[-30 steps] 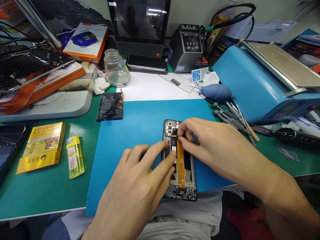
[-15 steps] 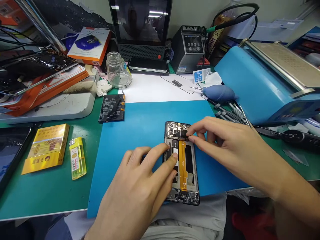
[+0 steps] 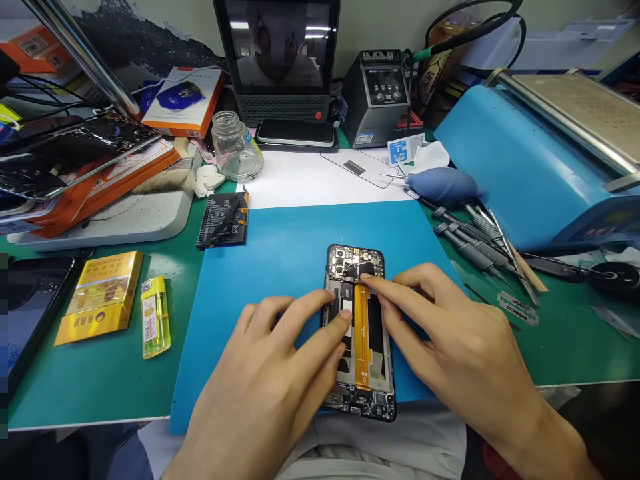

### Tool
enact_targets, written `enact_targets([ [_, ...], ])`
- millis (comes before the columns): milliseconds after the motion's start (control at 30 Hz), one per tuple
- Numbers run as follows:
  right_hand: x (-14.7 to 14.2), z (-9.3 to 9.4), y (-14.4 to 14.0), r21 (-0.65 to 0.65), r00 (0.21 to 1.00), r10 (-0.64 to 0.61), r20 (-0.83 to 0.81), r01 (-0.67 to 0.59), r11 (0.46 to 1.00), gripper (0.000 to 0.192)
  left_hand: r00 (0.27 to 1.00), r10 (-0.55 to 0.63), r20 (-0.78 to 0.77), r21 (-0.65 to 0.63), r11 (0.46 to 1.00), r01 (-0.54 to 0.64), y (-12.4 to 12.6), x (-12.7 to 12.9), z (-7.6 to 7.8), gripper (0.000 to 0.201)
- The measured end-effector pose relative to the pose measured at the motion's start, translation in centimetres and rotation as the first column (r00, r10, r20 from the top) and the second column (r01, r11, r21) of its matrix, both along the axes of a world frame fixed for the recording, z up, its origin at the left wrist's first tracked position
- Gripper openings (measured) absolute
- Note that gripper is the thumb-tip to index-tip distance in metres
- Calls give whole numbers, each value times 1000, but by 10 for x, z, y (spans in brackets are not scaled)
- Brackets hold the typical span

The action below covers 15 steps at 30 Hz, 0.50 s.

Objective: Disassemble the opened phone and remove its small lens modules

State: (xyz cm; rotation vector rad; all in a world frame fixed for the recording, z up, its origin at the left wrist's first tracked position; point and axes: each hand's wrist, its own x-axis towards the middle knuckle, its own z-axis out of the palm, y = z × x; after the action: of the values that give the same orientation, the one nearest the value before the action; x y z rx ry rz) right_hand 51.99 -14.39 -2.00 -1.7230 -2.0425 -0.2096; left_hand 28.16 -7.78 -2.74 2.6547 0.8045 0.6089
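An opened phone (image 3: 358,261) lies face down on a blue mat (image 3: 280,247), its boards and an orange flex cable (image 3: 362,333) exposed. My left hand (image 3: 273,387) rests on the phone's left side, fingertips pressing near the frame and a white label. My right hand (image 3: 450,340) lies on the phone's right side, its index fingertip touching the top end of the orange flex cable just below the upper board. Neither hand holds a tool.
A loose black battery (image 3: 223,219) lies at the mat's upper left. Screwdrivers and tweezers (image 3: 475,237), a blue air blower (image 3: 445,185) and a razor blade (image 3: 517,309) sit to the right. A yellow box (image 3: 99,297) and lighter (image 3: 154,317) are at left, a glass jar (image 3: 235,147) behind.
My right hand has drawn back from the phone's upper board and come lower, its fingertip now on the top of the orange flex. My left hand stays put on the phone.
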Motion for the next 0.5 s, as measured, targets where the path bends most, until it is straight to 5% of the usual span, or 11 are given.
enact_targets([
  [500, 2, 2, 7, -155, 901, -59, -429, -9, 988, 8, 1000, 10, -6, 8, 1000, -10, 0, 1, -1, 34],
])
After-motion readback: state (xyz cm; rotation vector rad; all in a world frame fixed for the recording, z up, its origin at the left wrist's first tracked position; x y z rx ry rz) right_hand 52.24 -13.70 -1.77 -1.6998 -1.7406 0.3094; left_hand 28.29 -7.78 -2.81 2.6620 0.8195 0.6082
